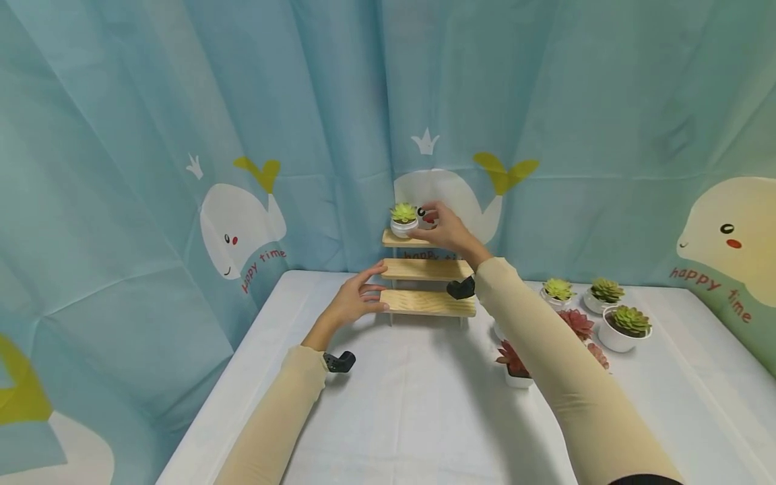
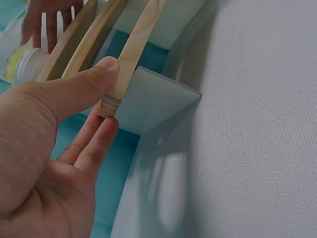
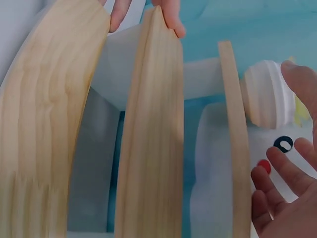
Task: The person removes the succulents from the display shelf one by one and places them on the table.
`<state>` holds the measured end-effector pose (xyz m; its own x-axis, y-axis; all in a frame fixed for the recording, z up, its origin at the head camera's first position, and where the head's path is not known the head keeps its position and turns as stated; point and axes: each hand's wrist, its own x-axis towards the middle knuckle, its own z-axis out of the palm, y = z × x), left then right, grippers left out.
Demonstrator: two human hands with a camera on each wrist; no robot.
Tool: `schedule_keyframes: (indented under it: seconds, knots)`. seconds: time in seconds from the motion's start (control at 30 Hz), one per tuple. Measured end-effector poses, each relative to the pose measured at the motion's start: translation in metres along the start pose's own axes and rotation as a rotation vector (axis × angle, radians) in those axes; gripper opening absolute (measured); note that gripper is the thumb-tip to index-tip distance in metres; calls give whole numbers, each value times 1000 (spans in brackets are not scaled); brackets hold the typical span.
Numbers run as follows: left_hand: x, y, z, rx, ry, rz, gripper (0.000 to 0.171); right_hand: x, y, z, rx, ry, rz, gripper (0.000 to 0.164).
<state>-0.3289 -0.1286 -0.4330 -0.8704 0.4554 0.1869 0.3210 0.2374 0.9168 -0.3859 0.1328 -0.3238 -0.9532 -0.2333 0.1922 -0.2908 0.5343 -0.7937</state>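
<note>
A small three-tier stand with wooden boards (image 1: pixel 427 269) stands on the table. On its top board, at the left end, sits a green succulent in a white pot (image 1: pixel 404 221). My right hand (image 1: pixel 445 228) is beside that pot, its thumb right at the pot's side and the other fingers spread apart from it. In the right wrist view the white pot (image 3: pixel 267 94) appears next to the thumb. My left hand (image 1: pixel 354 296) holds the stand's left end. The left wrist view shows its thumb and fingertips pinching the end of the lowest board (image 2: pixel 131 54).
Several potted succulents stand at the right of the table, among them a green one in a white pot (image 1: pixel 624 329) and a red one (image 1: pixel 514 364) partly behind my right sleeve. A blue curtain (image 1: pixel 339 121) with whale prints hangs behind the table (image 1: pixel 388 404).
</note>
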Motion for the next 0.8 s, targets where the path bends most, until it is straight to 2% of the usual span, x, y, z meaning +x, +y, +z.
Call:
schedule_keyframes:
  seconds: [0.2, 0.47, 0.8]
  knots:
    - [0, 1, 1, 5, -10, -2, 83, 3, -1, 10, 30, 8, 10, 73]
    - [0, 1, 0, -11, -6, 5, 84, 7, -3, 17, -4, 43, 34, 71]
    - [-1, -1, 0, -3, -9, -1, 84, 11, -3, 21, -17, 41, 65, 73]
